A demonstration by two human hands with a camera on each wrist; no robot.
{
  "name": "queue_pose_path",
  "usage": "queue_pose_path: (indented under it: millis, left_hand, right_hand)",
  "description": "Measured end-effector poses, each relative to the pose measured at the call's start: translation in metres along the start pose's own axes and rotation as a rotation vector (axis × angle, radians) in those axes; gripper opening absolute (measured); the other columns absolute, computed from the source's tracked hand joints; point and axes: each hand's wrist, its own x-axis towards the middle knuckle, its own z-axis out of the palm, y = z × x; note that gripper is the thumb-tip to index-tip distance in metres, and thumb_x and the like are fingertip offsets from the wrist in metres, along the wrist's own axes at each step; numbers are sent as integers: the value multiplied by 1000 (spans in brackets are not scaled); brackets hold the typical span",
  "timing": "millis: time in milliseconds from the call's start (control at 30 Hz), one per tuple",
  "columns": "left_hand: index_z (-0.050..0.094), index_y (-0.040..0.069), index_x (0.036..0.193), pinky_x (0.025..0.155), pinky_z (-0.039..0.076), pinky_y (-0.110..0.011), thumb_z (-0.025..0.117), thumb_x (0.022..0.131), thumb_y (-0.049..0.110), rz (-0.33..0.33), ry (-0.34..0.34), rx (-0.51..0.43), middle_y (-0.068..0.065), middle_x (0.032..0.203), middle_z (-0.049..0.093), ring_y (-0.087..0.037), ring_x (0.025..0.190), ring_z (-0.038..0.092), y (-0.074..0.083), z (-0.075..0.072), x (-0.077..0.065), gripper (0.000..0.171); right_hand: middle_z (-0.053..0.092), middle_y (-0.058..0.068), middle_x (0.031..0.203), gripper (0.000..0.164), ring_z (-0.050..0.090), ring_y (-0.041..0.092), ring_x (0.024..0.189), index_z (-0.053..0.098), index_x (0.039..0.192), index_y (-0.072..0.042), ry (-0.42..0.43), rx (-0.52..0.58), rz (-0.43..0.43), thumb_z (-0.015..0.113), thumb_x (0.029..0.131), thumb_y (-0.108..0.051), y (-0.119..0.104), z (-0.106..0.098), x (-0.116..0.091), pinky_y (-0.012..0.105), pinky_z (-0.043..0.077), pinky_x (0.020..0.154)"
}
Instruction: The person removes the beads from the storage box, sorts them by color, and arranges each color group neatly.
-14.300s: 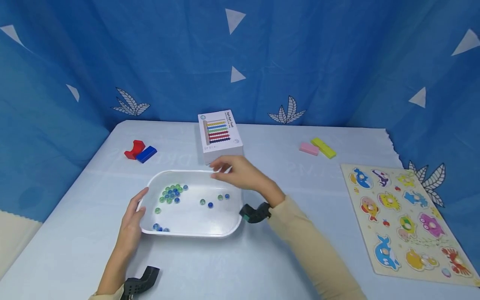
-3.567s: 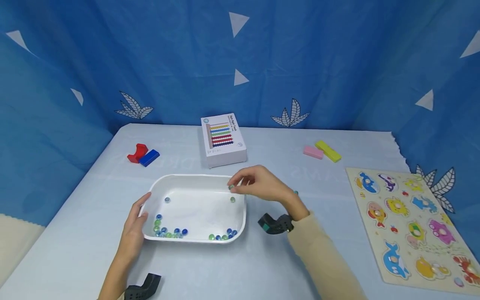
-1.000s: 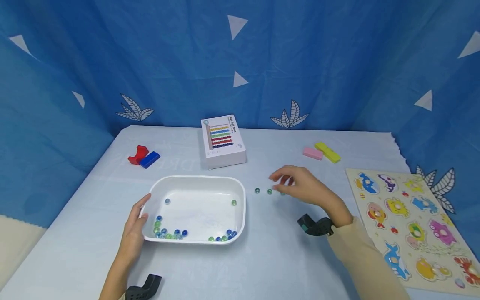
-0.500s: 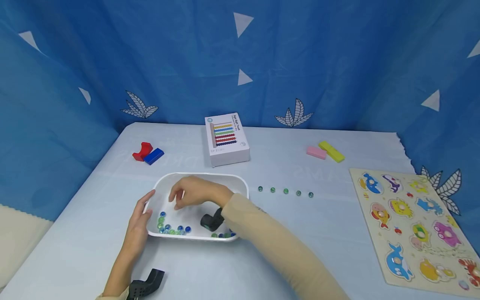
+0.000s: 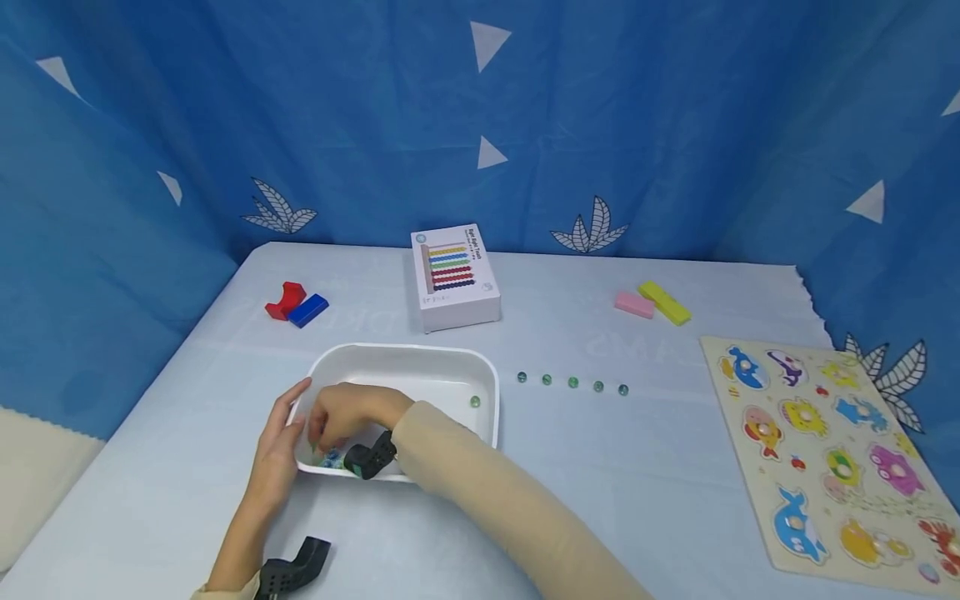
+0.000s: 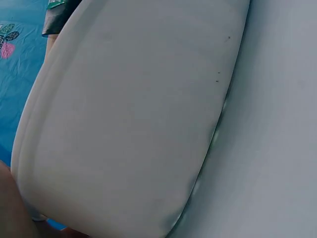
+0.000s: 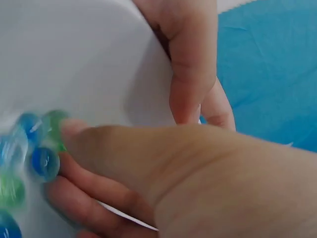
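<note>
My left hand (image 5: 272, 458) holds the left end of a white tray (image 5: 405, 347), its thumb and fingers at the rim. Inside the tray's near left corner, my right hand (image 5: 348, 412) reaches down among blue and green glass marbles (image 5: 332, 458). In the right wrist view its thumb tip presses on a green marble (image 7: 55, 124), with curled fingers just below, and a blue marble (image 7: 45, 163) lies close by. A lone green marble (image 5: 475, 402) sits at the tray's right side. The sleeve hides the tray's near right part. The left wrist view shows mostly the tray's outer wall (image 6: 133, 109).
Several marbles (image 5: 573, 382) form a spaced row on the table right of the tray. Behind stand a white abacus box (image 5: 457, 283), red (image 5: 285, 302) and blue (image 5: 308, 311) blocks, pink (image 5: 634, 304) and yellow (image 5: 664, 302) blocks. A sea-animal peg puzzle (image 5: 817, 467) lies right.
Since the earliest frame, a row of marbles has appeared on the table. Lately my right hand moved from that row leftward into the tray, then down to the near left corner.
</note>
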Motion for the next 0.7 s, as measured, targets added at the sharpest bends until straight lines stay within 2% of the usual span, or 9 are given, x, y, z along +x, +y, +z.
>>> queue_pose_path:
  millis: [100, 267, 567, 700]
  left_hand:
    - [27, 13, 141, 105, -1, -69, 20, 96, 14, 8, -2, -10, -17, 150, 16, -36, 140, 2, 1, 1, 0, 45]
    - [27, 13, 141, 105, 0, -69, 20, 96, 13, 5, 6, 3, -16, 150, 16, -36, 140, 3, 1, 0, 0, 45]
    - [28, 14, 140, 105, 2, -69, 21, 95, 12, 2, 11, 20, -16, 150, 17, -37, 140, 4, 1, 0, -1, 46]
    - [28, 14, 140, 105, 1, -69, 21, 94, 12, 4, 7, 16, -16, 150, 17, -37, 140, 4, 2, 0, -2, 46]
  right_hand:
    - [62, -6, 71, 12, 51, 1, 59, 70, 90, -11, -67, 118, -23, 65, 78, -10, 6, 3, 0, 9, 44, 55]
    - [61, -4, 73, 17, 54, 0, 59, 67, 94, -5, -150, 235, -62, 63, 78, -3, 12, 6, 1, 10, 50, 59]
    - [62, -5, 78, 20, 54, 2, 70, 66, 94, -5, -229, 252, -68, 59, 76, -3, 15, 4, 2, 11, 50, 61]
    - [61, -6, 73, 19, 51, -1, 64, 68, 94, -6, -232, 205, -71, 60, 77, -4, 16, 4, 0, 9, 47, 59]
